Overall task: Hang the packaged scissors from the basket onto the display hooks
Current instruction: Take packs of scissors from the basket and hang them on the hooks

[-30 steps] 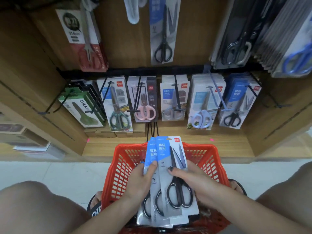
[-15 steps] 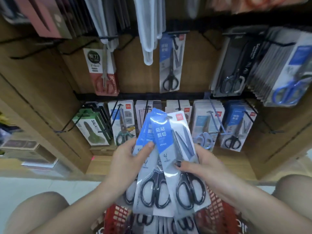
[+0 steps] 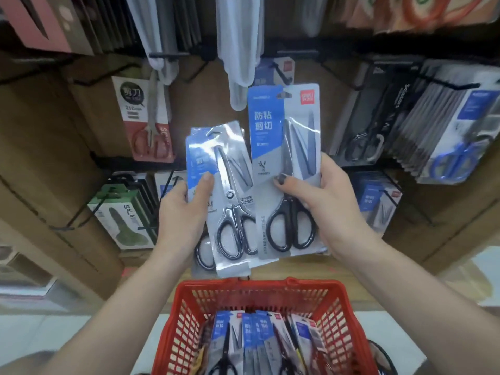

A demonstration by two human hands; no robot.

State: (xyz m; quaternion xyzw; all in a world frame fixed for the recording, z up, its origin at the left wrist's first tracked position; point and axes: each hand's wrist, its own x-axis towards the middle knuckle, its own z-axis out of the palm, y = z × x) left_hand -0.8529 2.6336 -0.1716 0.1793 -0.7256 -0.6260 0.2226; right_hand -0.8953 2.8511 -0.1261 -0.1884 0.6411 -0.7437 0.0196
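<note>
A person's right hand (image 3: 328,209) pinches a blue-and-grey carded pack of black-handled scissors (image 3: 285,169) upright, its hang slot topmost, just below a black wire display hook (image 3: 278,73); the left hand (image 3: 182,209) grips spare tilted scissor packs (image 3: 224,190). Below, a red plastic mesh basket (image 3: 259,296) holds more packs.

Two scissor packs (image 3: 285,169) side by side above the basket (image 3: 259,295), more packs (image 3: 251,336) inside it, display hooks (image 3: 446,82) behind.

Wooden shelving (image 3: 48,163) — green salad tongs pack (image 3: 123,220)
</note>
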